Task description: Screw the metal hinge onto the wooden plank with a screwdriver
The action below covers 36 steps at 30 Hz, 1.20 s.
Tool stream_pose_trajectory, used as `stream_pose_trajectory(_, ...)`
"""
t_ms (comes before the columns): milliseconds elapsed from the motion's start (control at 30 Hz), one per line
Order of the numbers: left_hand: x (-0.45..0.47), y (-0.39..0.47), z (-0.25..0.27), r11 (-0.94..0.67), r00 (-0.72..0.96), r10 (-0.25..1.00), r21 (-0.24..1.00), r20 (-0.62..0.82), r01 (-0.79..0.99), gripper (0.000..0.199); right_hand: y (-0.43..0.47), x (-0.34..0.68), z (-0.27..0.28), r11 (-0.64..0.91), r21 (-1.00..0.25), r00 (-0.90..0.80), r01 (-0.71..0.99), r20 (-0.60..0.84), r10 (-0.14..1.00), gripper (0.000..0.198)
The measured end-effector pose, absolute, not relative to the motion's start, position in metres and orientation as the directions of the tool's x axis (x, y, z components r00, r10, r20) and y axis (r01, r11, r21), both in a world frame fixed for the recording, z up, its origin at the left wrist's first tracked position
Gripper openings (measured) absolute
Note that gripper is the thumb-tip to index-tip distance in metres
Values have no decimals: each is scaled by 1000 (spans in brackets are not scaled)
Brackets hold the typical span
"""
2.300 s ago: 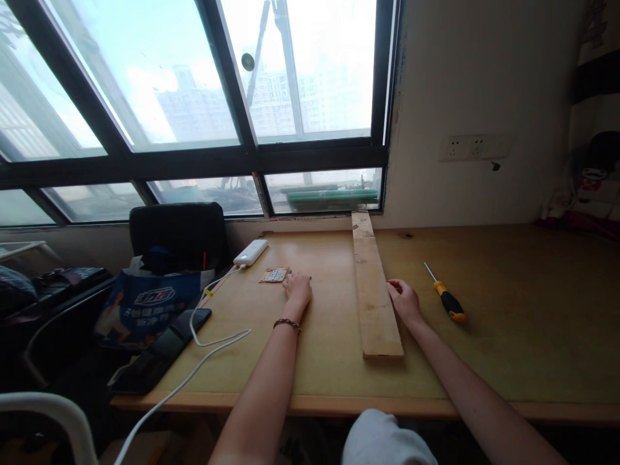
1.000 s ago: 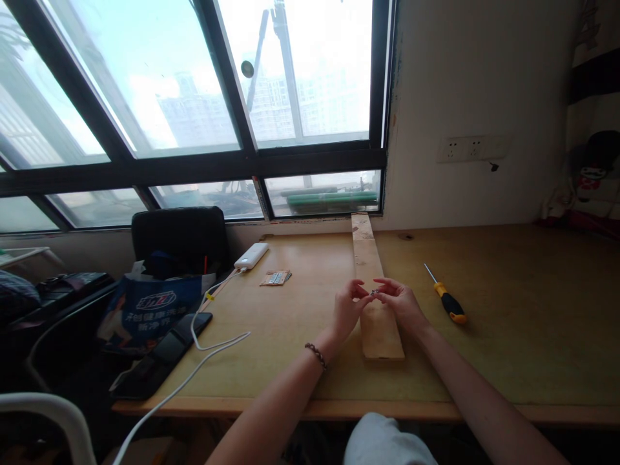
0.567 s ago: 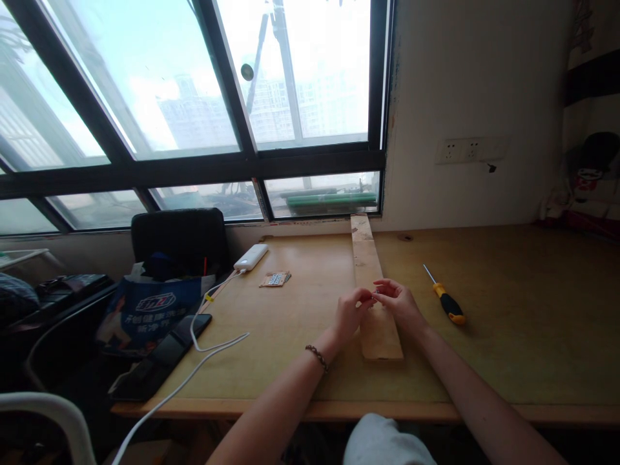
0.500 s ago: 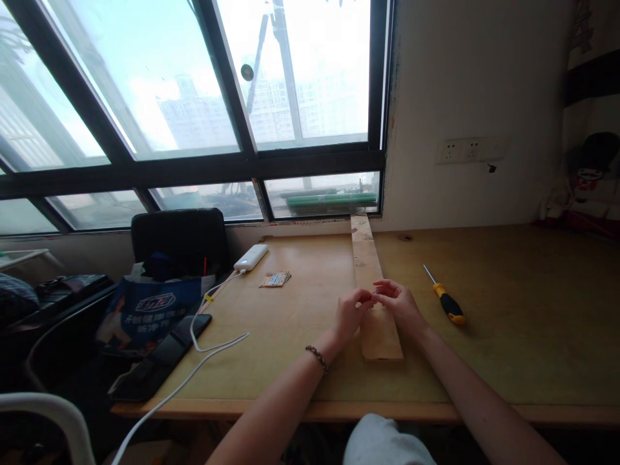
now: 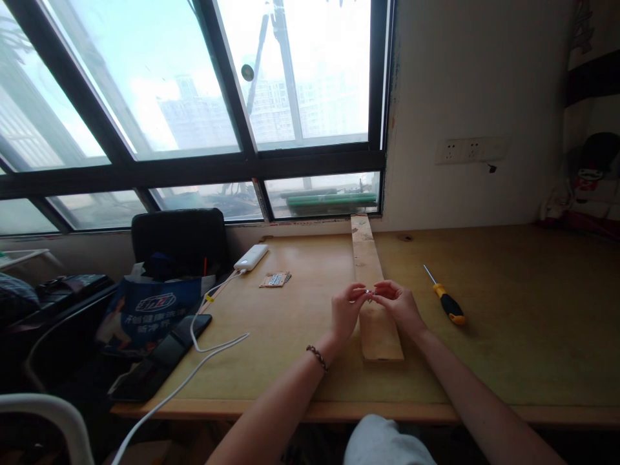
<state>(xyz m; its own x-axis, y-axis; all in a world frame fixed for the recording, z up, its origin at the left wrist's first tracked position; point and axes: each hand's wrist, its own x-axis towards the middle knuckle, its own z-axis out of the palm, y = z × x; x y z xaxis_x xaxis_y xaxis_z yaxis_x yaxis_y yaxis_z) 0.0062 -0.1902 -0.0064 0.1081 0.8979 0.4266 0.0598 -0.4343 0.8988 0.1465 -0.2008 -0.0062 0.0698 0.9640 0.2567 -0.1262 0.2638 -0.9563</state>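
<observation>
A long wooden board [image 5: 382, 336] runs from the window wall towards me on the table. Above its nearer half, my left hand [image 5: 346, 311] and my right hand [image 5: 400, 307] meet with pinched fingertips. Between them is a small shiny metal piece [image 5: 369, 292], too small to name; the fingers of both hands close on it. A dark braided bracelet [image 5: 317, 357] circles my left wrist. To the right of my right hand lies a screwdriver [image 5: 448, 305] with a yellow and black handle, its shaft pointing away from me.
Left on the table [image 5: 290, 361] are a white power bank [image 5: 250, 257] with a white cable [image 5: 217, 347], a small stack of cards or packets [image 5: 276, 279] and a black phone-like slab [image 5: 162, 358]. A blue bag [image 5: 145, 316] rests on a black chair [image 5: 179, 236] beside the table.
My left hand has shifted slightly left and its fingertips have drawn a little away from the right ones. More of the shiny metal piece shows between them.
</observation>
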Motion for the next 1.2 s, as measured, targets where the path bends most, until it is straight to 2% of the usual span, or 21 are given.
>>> stream_pose_trajectory(200,6,-199,-3,-492,158,871,825,466,277,23,-206,144,-6,339,-938,71,66,344,936,32)
stream_pose_trajectory(367,7,-202,-2,-574,252,819,733,516,365,27,-205,145,-7,356,-925,108,132,371,922,29)
stream_pose_trajectory(533,12,-198,-8,-562,232,825,795,516,228,37,-199,148,-9,302,-947,150,-111,285,947,38)
stream_pose_trajectory(667,12,-197,-10,-549,258,830,804,494,227,24,-200,148,-6,282,-929,159,-240,249,955,41)
stream_pose_trajectory(867,10,-193,-9,-527,224,849,791,478,311,25,-202,147,-3,252,-913,130,-320,221,967,43)
stream_pose_trajectory(1200,12,-195,-4,-618,291,783,744,550,254,21,-201,147,-5,223,-913,103,-340,200,974,43)
